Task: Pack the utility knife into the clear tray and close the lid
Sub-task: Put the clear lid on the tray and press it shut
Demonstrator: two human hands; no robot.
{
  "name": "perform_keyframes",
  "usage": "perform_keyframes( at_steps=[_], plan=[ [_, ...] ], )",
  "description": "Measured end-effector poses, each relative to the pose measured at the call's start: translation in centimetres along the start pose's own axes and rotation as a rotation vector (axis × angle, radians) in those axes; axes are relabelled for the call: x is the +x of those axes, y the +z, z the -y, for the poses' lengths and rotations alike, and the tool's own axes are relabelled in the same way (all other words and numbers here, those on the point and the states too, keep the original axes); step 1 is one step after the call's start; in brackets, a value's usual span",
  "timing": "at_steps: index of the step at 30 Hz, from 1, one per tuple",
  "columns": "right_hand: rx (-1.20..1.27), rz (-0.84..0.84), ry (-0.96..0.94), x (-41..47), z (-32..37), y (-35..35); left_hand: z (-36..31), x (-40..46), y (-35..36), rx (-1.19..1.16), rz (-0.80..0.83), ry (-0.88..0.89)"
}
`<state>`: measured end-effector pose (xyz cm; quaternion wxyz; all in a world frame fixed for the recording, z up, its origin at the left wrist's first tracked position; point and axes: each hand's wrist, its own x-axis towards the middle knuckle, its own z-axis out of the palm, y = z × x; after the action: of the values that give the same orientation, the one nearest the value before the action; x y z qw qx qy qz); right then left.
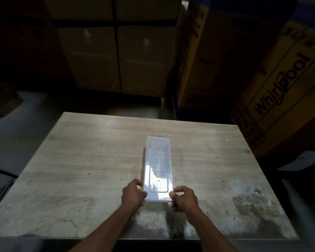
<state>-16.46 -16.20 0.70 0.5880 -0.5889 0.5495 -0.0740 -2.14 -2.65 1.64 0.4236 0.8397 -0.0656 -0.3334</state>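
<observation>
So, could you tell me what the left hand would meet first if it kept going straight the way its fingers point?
The left hand points rightward, and its fingers already touch the near left corner of the clear tray, so it would meet the tray at once. The right hand grips the opposite corner.

The wooden table point(91, 160) has lots of bare room. The whole left side is open, and so is the right side, all the way to the edges. Only one thing sits on it: the clear tray point(157, 168), long and thin, in the middle. The left hand point(133, 194) and the right hand point(184, 198) hold its near end, one at each corner, so that spot is blocked. Past the far edge there is a gap of floor, then big cardboard boxes point(116, 57) stand like a wall. More boxes crowd close to the table's far right corner.
</observation>
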Motion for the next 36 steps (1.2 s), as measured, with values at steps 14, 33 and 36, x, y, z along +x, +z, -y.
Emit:
perform_keyframes(
  at_steps=[14,33,36],
  plan=[
    [-0.192,0.046,-0.037,0.0,0.9,-0.9,-2.5,2.6,-0.7,0.958,0.168,0.558],
    [-1.180,0.360,-0.427,4.2,6.4,-0.3,-4.7,5.2,-1.9,1.115,0.181,0.627],
    [-1.214,0.361,-0.427,4.4,6.6,-0.4,-4.8,5.8,-1.9,1.141,0.182,0.658]
  ],
)
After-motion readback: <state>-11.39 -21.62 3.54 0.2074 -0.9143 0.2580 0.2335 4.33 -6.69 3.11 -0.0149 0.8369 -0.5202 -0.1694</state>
